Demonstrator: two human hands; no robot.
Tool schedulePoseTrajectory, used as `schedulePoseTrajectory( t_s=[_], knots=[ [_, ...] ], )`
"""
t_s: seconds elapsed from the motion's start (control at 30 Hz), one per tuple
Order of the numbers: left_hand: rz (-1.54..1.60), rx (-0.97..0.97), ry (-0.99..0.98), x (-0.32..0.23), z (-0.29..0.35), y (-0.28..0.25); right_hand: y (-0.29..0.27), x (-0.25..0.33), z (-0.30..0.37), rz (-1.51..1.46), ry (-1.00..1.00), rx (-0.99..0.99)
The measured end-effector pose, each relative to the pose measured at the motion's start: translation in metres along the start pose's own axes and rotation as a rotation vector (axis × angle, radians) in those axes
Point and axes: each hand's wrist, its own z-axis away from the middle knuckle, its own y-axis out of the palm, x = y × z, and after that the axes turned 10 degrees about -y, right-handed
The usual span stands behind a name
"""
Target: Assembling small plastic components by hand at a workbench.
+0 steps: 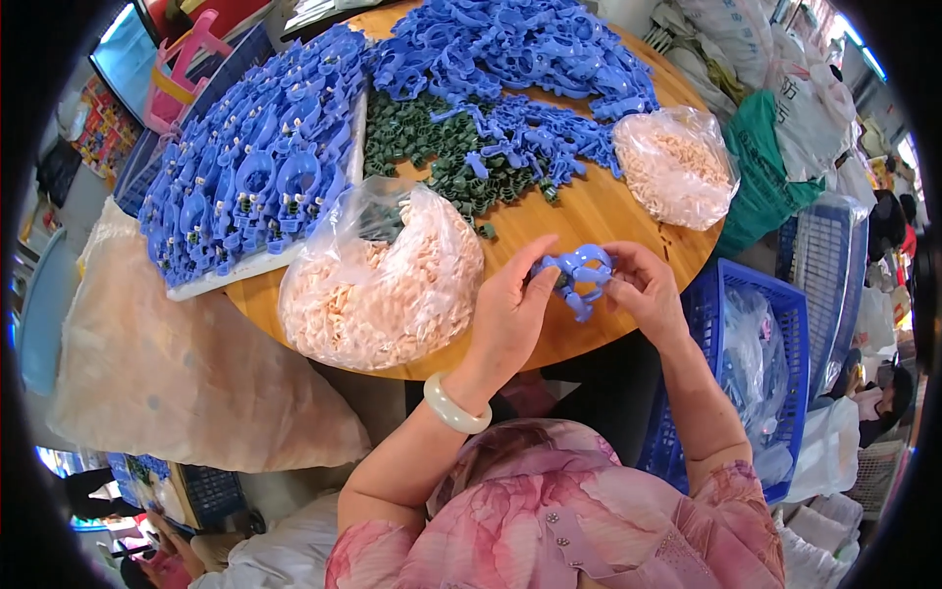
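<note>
Over the near edge of the round wooden table, a blue plastic toy part (586, 272) with a round opening is held between both hands. My left hand (520, 294), below a pale bangle, grips its left side with thumb and fingers. On the other side, my right hand (643, 290) pinches its edge. A dark green bit seems to show by the left thumb, too small to name. Left of my hands sits an open clear bag of small peach-coloured pieces (392, 285). Beyond them lie a pile of dark green pieces (432, 147) and a heap of blue parts (520, 49).
A white board (235, 263) covered with rows of blue parts rests at the left of the table (579, 211). Another bag of peach pieces (677, 167) lies at the right. Blue crates (785, 324) stand right of me, a large pale sack (186, 344) left.
</note>
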Motion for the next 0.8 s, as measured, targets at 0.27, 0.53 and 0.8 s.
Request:
schedulePoseTrajectory(
  t_s=[0.27, 0.53, 0.8],
  knots=[
    [0.036, -0.001, -0.061, 0.004, -0.007, 0.003, -0.004, 0.011, -0.004, 0.052, 0.073, -0.011],
    [-0.015, -0.178, -0.128, 0.001, -0.011, -0.001, 0.027, 0.046, -0.002, 0.899, -0.657, 0.051],
    [-0.148, -0.234, -0.035, 0.002, -0.006, 0.010, 0.031, 0.013, 0.003, 0.993, -0.692, 0.190]
  ],
)
